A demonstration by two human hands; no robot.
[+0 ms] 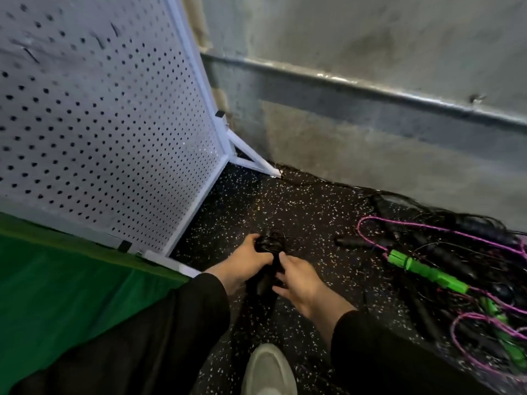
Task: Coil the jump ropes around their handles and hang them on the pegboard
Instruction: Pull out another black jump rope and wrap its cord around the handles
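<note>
I look down at two hands over a speckled floor (299,212). The left hand (245,259) grips a black rope (269,246), its thin cord bunched in loops around the handles, held low in front of me. The right hand (299,283) pinches the handles from the other side. I judge the coiling step nearly done. Next, I would lift the bundle to a hook (115,29) high on the pegboard (108,124), standing left. More ropes, a pile (445,269) of black, purple and green, lie tangled well apart, right.
</note>
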